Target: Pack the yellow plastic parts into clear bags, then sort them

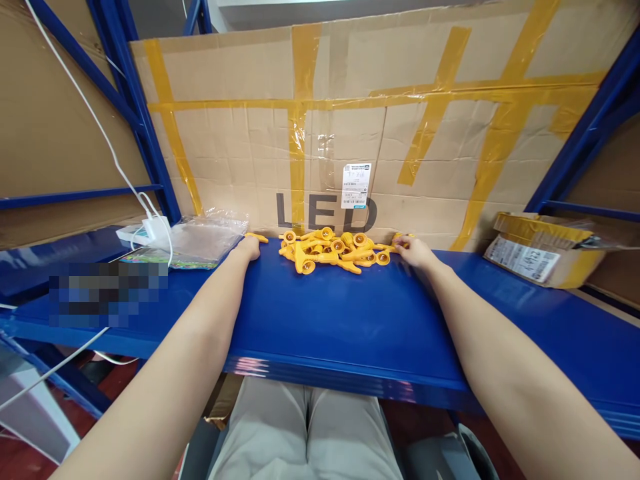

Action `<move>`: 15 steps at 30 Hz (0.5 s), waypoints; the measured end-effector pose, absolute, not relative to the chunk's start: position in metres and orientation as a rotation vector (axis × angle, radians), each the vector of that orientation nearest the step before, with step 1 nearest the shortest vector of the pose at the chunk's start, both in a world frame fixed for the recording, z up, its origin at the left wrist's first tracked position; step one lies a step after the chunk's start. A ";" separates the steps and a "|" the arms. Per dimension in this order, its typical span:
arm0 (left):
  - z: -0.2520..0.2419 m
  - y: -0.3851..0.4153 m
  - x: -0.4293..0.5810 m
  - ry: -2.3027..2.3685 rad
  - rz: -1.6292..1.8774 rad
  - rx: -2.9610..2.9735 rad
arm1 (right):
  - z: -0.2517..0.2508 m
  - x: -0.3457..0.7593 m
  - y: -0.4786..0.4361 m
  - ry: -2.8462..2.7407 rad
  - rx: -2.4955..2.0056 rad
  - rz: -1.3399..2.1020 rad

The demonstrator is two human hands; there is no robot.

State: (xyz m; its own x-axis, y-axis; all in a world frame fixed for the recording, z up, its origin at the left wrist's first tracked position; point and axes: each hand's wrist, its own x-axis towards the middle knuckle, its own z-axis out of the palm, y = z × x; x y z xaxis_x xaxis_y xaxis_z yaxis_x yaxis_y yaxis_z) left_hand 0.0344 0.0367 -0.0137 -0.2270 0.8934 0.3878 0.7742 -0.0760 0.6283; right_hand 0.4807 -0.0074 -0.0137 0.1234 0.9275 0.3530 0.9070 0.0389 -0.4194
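A heap of yellow plastic pieces (330,253), with round cup-shaped ends and slim curved stems, lies at the back of the blue shelf (350,320). My left hand (249,248) is to the left of the heap, its fingers closed at a single yellow piece (257,237) that sticks out toward the right. At the heap's right edge, my right hand (411,251) has its fingers bent together around another yellow piece (399,237). A further stem from the heap reaches close to the right fingertips. Both hands rest low, near the shelf surface, and partly hide what they grip.
A large taped cardboard sheet (240,153) marked LED stands behind the shelf. On the left are a clear plastic bag (205,237), a white plug adapter (157,231) with cables and a blurred-out object (107,293). An opened small carton (545,250) sits on the right.
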 end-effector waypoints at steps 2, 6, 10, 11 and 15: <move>-0.012 0.035 0.034 2.097 1.013 1.890 | -0.011 0.473 -0.006 -1.824 -1.856 0.108; -0.009 0.031 0.033 2.289 0.645 2.026 | -0.008 0.462 -0.002 -1.844 -1.946 0.279; -0.008 0.026 0.036 2.355 0.518 2.062 | -0.004 0.459 0.003 -1.767 -2.114 0.330; -0.008 0.024 0.037 2.365 0.517 2.064 | -0.004 0.459 0.005 -1.746 -2.167 0.341; -0.006 0.016 0.042 2.381 0.586 2.096 | -0.006 0.460 0.011 -1.752 -2.225 0.362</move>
